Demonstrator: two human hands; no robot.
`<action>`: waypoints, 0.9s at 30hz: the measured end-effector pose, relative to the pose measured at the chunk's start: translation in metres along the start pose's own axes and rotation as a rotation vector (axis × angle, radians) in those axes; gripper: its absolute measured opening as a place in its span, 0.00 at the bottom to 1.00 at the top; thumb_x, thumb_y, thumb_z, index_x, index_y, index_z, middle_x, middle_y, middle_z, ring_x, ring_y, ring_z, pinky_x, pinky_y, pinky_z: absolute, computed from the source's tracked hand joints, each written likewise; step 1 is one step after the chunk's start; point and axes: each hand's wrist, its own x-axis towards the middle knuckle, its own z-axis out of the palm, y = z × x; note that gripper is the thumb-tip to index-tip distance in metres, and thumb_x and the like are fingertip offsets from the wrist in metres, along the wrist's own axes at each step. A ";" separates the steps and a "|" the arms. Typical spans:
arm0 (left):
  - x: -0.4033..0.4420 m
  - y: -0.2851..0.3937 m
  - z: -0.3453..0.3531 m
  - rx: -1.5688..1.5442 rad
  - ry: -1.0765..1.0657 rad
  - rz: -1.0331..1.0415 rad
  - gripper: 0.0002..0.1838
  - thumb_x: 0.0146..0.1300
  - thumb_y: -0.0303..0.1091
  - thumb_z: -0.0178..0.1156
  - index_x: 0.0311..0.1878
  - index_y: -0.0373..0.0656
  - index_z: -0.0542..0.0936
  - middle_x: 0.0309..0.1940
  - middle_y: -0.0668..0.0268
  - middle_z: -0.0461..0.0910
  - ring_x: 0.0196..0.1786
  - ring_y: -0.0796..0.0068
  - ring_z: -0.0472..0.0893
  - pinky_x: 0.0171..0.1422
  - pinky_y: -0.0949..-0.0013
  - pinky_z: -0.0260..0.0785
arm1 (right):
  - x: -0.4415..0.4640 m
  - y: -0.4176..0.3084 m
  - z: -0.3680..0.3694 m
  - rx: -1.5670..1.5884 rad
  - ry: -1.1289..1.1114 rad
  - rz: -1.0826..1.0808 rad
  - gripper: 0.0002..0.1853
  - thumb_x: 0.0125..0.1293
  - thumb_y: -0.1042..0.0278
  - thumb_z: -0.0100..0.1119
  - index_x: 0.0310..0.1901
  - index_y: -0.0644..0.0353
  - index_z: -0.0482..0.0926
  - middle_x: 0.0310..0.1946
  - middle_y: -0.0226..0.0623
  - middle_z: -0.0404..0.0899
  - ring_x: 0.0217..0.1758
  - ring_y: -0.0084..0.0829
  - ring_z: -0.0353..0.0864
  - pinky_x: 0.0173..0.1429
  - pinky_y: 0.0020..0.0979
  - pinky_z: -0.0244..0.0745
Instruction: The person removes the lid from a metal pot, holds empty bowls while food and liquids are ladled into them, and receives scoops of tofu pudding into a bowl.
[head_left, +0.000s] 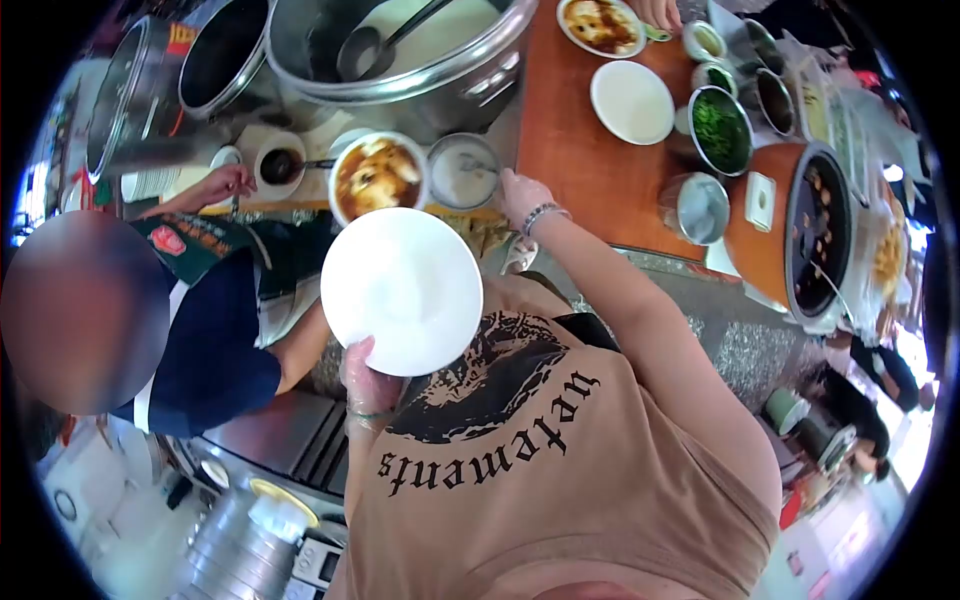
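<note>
Bowl in left hand, bare of any brown topping

Two dishes look finished from where I stand: a topped bowl [424, 170] on the counter side, its white filling streaked brown, and another brown-topped dish [612, 56] at the far end of the wooden table [570, 160]. The white bowl [400, 260] held in front of the chest shows no brown at all, so I'd judge it barely begun, with its topping left to do; a plain bowl [633, 102] on the table seems at much the same stage.

The left hand [368, 380] grips the near rim, thumb over the edge, forearm tucked close to the body. The right arm stretches forward, its hand [525, 198] beside a round metal container [440, 152], fingers curled in; whether they hold a handle, I cannot tell
</note>
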 end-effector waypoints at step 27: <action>-0.010 0.036 0.021 0.116 -0.217 0.206 0.27 0.61 0.39 0.48 0.60 0.32 0.64 0.53 0.54 0.73 0.56 0.61 0.73 0.63 0.58 0.64 | -0.158 0.119 -0.002 0.256 0.199 0.377 0.16 0.58 0.56 0.55 0.38 0.61 0.78 0.39 0.52 0.80 0.46 0.48 0.78 0.51 0.41 0.72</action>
